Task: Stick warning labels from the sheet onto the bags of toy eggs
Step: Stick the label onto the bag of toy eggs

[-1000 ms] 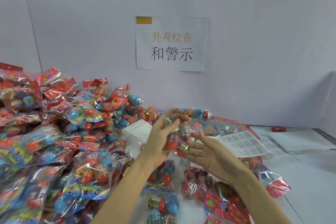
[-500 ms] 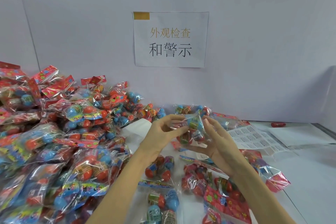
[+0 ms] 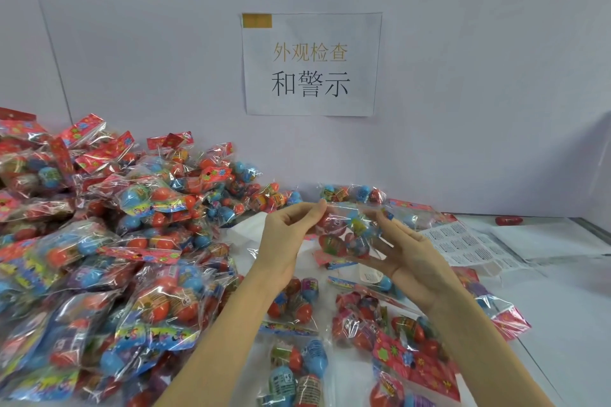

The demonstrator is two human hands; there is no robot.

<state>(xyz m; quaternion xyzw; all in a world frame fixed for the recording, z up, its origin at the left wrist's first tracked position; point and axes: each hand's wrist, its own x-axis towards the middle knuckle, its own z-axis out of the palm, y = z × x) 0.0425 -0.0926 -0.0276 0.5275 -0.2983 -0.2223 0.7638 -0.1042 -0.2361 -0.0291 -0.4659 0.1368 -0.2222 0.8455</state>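
A clear bag of toy eggs [image 3: 344, 235] is held up in the air between both hands, above the table. My left hand [image 3: 287, 235] pinches its left top edge with thumb and fingers. My right hand [image 3: 406, 251] cups the bag from the right and below, fingers curled against it. The white label sheet [image 3: 463, 244] with rows of printed labels lies flat on the table just right of my right hand. Whether a label is on the held bag cannot be seen.
A big heap of egg bags [image 3: 99, 241] fills the left half of the table. Several more bags [image 3: 380, 324] lie under and in front of my hands. A paper sign [image 3: 310, 64] hangs on the back wall. White sheets [image 3: 545, 238] and a red egg [image 3: 508, 220] lie at the right.
Both hands have turned the bag and drawn it level between them; my right hand went from open and flat below it to cupping its right side.
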